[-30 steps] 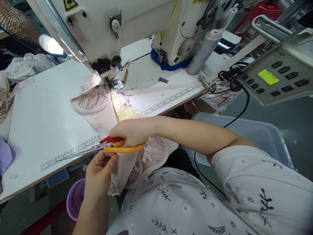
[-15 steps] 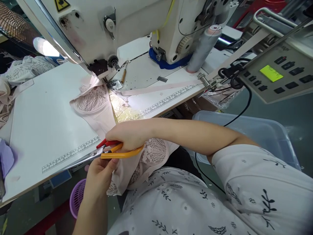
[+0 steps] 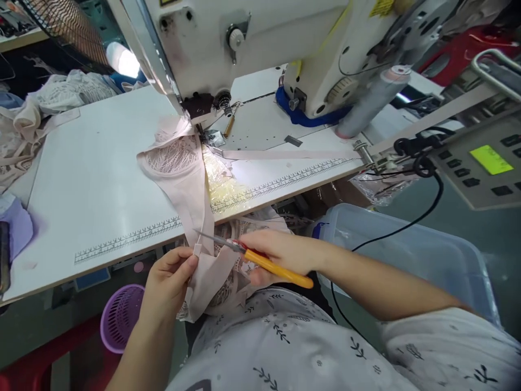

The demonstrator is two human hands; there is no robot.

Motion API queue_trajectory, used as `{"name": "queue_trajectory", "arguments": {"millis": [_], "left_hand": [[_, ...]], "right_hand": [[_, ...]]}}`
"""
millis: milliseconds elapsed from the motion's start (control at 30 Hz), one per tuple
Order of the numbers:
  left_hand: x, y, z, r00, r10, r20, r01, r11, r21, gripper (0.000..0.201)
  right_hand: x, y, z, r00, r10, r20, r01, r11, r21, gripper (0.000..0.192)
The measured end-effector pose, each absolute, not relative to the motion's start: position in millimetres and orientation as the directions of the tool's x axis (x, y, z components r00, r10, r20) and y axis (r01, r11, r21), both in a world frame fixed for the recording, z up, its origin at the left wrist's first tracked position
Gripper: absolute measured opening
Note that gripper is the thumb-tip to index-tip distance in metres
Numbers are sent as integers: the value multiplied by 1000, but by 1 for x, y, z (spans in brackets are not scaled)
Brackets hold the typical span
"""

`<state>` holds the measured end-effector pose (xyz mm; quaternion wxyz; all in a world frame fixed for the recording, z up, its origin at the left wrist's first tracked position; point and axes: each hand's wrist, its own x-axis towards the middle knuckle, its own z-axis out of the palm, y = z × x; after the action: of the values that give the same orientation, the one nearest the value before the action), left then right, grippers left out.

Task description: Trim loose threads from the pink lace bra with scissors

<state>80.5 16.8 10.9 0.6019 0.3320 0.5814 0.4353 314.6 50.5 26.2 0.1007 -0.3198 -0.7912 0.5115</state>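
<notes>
Left hand (image 3: 173,271) pinches a pale pink lace-and-fabric garment (image 3: 188,190) — apparently steadying it; right hand (image 3: 280,250) grips orange-and-red-handled steel scissors (image 3: 262,263), tips near the pinch. Garment drapes over the edge of the white surface (image 3: 97,179) — far end likely held by the white sewing machine (image 3: 203,46).

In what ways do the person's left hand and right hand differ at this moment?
The left hand pinches pale fabric; the right hand grips scissors.
The left hand is near the blade tips, whereas the right hand is at the orange handle.
Both hands are bare.
</notes>
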Motion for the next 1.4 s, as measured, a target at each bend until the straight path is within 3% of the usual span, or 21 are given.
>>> {"name": "queue_trajectory", "arguments": {"millis": [167,700,933,1067,1200,1300,1400], "left_hand": [[83,16,10,-65,900,-431,-150,418,896,25],[88,14,12,-113,874,-473,-179,450,875,31],[85,12,9,-91,885,-457,-130,444,886,28],[82,8,8,-47,898,-437,-77,433,898,25],[83,1,13,61,911,-408,13,408,913,17],[88,-3,18,223,915,-336,182,300,936,13],[94,-4,21,358,884,-302,289,202,936,17]], "right_hand": [[319,31,-2,-781,531,-327,531,291,-796,46],[290,33,4,-682,619,-390,649,266,-713,41],[286,25,-5,-633,654,-415,656,168,-736,35],[289,26,-6,-594,716,-366,639,144,-755,37],[292,31,9,-538,818,-203,491,109,-864,41],[290,33,20,-590,802,-94,304,113,-946,38],[286,33,22,-669,738,-86,261,125,-957,33]]}}
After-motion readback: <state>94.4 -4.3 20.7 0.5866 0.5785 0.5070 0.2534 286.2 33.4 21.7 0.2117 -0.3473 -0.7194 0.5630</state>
